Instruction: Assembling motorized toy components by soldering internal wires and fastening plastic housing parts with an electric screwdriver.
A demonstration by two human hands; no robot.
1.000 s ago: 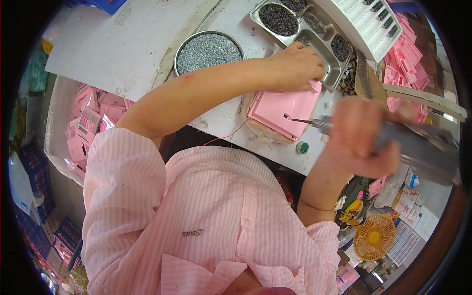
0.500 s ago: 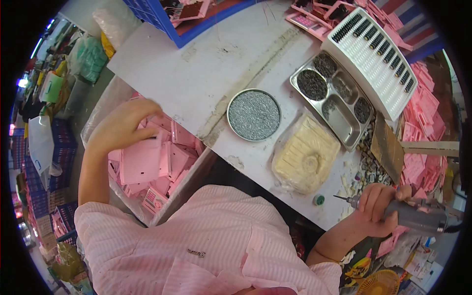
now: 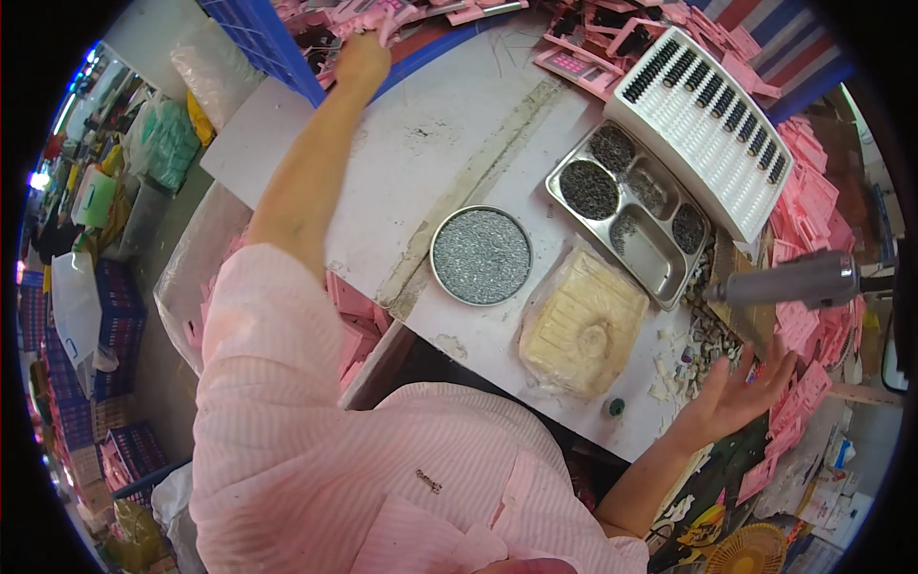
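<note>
Around the middle of the table (image 3: pixel 402 172) stand a round dish (image 3: pixel 478 305) of small silver screws, a yellowish block (image 3: pixel 583 325) wrapped in clear plastic, and a steel tray (image 3: pixel 653 260) whose compartments hold dark bits. A white rack (image 3: pixel 684 182) with rows of black pieces rises just behind the tray, and pink cases (image 3: pixel 581 69) lie heaped beyond it, so the far right side is crowded. A strip of cardboard (image 3: pixel 751 320) and scattered small scraps (image 3: pixel 703 362) fill the space between tray and right hand (image 3: pixel 736 394). A small green pot (image 3: pixel 613 408) sits near the table's front edge. The widest bare stretch runs left of the dish, up to the blue crate (image 3: pixel 263 43) at the far edge; a plastic-lined bin (image 3: pixel 191 273) stands below the left edge, under the left arm. The left hand (image 3: pixel 365 59) is inside the crate, at the pink parts (image 3: pixel 378 14) there; whether it pinches one cannot be told. The right hand is spread and bare, just below the grey power screwdriver (image 3: pixel 789 280), apart from it.
</note>
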